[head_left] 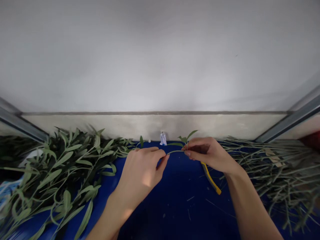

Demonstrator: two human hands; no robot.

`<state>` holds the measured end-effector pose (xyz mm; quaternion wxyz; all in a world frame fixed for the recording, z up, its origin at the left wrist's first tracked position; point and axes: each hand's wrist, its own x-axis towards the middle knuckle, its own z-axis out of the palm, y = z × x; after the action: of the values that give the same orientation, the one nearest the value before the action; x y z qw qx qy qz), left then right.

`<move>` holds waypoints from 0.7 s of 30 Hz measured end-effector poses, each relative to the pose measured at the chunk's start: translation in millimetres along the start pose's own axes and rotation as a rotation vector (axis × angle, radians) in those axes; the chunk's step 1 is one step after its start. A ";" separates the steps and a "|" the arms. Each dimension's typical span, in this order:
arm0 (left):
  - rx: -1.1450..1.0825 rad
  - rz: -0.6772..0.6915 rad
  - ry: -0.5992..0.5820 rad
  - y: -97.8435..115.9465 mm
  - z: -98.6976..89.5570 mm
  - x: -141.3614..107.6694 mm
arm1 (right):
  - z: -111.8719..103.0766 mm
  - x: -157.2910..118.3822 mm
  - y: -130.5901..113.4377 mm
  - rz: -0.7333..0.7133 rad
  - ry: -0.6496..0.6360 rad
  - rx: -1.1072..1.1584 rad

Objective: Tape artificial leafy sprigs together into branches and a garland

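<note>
Sprig (176,152): held above table, long axis left to right, between both hands.
Left hand (140,176): fingers pinch its left end.
Right hand (208,154): fingers pinch beside its leaves.
Table (175,206): blue.
Yellow-handled tool (211,178): beneath right hand.

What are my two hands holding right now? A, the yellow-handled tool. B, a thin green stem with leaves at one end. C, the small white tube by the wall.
B: the left hand and right hand pinch the thin green stem between them, while the yellow-handled tool lies below on the blue table.
</note>
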<state>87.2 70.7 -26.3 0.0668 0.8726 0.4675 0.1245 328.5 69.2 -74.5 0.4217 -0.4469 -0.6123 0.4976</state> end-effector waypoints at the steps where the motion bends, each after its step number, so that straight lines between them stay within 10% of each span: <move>1: -0.016 0.005 0.014 -0.4 -0.1 0.1 | 0.1 0.9 0.0 -0.011 0.016 0.008; 21: -0.190 0.118 -0.036 2.9 -8.8 0.6 | 41.3 23.1 13.1 0.092 0.382 0.629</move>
<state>87.4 69.6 -17.1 0.1501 0.8904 0.4003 0.1564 284.8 83.3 -91.9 0.6221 -0.4075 -0.3191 0.5875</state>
